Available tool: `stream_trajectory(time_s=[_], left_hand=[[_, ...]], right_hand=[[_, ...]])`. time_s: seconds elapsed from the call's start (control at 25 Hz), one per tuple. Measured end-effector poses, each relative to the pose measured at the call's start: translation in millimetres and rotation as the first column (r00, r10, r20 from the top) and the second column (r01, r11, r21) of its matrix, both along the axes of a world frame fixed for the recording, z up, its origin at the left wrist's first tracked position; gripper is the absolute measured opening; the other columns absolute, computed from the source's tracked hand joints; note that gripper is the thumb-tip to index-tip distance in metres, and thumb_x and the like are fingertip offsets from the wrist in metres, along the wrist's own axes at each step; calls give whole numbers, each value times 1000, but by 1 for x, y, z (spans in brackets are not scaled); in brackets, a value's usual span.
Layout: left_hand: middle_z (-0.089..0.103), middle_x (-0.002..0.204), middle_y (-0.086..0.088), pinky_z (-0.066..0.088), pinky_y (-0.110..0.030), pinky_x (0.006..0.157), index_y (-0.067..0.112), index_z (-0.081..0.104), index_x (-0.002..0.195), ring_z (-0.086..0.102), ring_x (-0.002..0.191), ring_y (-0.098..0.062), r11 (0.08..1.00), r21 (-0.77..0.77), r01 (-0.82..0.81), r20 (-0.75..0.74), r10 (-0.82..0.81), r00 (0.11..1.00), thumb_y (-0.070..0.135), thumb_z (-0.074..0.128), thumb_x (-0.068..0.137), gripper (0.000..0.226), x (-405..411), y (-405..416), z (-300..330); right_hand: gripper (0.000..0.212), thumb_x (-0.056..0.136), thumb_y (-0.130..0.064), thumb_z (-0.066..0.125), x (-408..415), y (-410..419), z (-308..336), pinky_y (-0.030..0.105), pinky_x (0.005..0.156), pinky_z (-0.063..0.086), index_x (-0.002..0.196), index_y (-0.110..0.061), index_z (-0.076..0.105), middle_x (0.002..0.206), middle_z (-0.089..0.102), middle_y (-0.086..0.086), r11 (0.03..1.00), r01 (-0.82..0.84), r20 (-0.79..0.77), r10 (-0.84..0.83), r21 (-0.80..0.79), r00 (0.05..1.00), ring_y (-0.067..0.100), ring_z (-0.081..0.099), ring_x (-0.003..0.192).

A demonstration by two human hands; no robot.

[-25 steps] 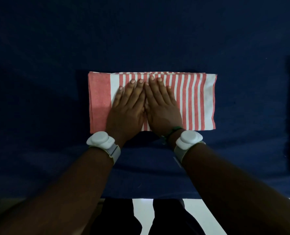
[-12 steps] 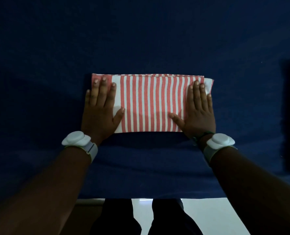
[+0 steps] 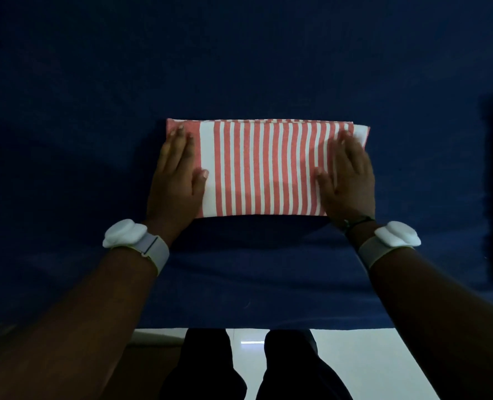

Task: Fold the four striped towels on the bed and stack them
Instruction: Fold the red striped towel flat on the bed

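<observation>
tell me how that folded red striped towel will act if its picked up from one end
The red striped towel is probably floppy: it is soft layered cloth lying flat under the left hand and right hand, so a one-end lift would likely let the folds sag open. It looks light, and unlikely to slide on the fabric bed cover.

left hand (image 3: 175,180): moved from towel centre to left end of red-striped towel (image 3: 264,168), flat, fingers straight | right hand (image 3: 347,180): moved from centre to right end, flat | hands: touching side by side a second ago, now well apart | towel centre: now uncovered
</observation>
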State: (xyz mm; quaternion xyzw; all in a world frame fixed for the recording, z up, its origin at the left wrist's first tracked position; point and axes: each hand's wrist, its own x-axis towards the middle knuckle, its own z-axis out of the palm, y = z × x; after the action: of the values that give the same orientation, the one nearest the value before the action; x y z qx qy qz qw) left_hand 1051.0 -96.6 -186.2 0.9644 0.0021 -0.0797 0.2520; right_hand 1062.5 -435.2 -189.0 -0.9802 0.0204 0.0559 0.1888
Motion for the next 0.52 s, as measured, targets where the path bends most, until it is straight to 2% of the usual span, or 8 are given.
stream_trajectory(time_s=[0.04, 0.08, 0.16, 0.24, 0.32, 0.44, 0.52], left_hand=[[12, 169, -6, 19, -39, 121, 17, 15, 163, 14, 152, -29, 990, -33, -135, -25, 134, 991, 32, 54, 103, 73, -3, -3, 5], [19, 165, -8, 26, -39, 117, 19, 18, 161, 24, 147, -30, 958, -58, -279, -74, 275, 959, 32, 60, 99, 75, -6, -6, 8], [32, 155, -8, 40, -45, 110, 20, 29, 155, 41, 138, -29, 846, -89, -525, -234, 495, 837, 37, 68, 94, 74, 0, -15, 22], [45, 143, 0, 46, -40, 94, 22, 37, 148, 52, 123, -20, 727, -140, -673, -402, 579, 709, 38, 70, 93, 66, 12, -22, 37], [53, 124, 7, 44, -34, 82, 21, 45, 139, 54, 105, -13, 609, -215, -763, -538, 578, 613, 35, 71, 94, 53, 24, -20, 53], [68, 105, 5, 50, -31, 70, 21, 62, 106, 65, 89, -13, 511, -332, -793, -711, 418, 566, 35, 73, 93, 22, 43, -2, 75], [72, 107, 0, 55, -37, 80, 23, 65, 103, 69, 96, -18, 528, -377, -761, -764, 287, 577, 34, 70, 94, 15, 50, 5, 82]], right_hand=[[82, 94, -50, 58, -2, 3, 4, 52, 120, 26, 159, -15, 22, 165, 23, 9, 984, 165, 23, -167, 69, 986, 30, 26, 149], [87, 90, -48, 65, -3, 7, 8, 52, 117, 29, 159, -16, 22, 162, 28, 10, 928, 351, -10, -352, 126, 936, 31, 31, 145], [96, 84, -52, 72, 0, 11, 13, 53, 116, 33, 158, -15, 23, 155, 34, 11, 785, 602, -169, -579, 146, 797, 33, 35, 142], [96, 74, -59, 76, 7, 7, 17, 55, 112, 39, 149, -16, 35, 147, 44, 9, 736, 667, -296, -616, 116, 730, 33, 44, 135], [93, 65, -62, 81, 18, -2, 27, 51, 102, 51, 138, -18, 44, 137, 55, 5, 673, 720, -412, -614, 172, 673, 29, 57, 122], [65, 78, -44, 84, 32, -17, 49, 40, 89, 56, 130, -15, 57, 125, 66, 3, 640, 729, -600, -490, 245, 632, 20, 67, 99], [51, 86, -37, 79, 34, -22, 59, 38, 88, 55, 128, -15, 61, 121, 69, 1, 641, 694, -648, -383, 328, 659, 17, 69, 93]])
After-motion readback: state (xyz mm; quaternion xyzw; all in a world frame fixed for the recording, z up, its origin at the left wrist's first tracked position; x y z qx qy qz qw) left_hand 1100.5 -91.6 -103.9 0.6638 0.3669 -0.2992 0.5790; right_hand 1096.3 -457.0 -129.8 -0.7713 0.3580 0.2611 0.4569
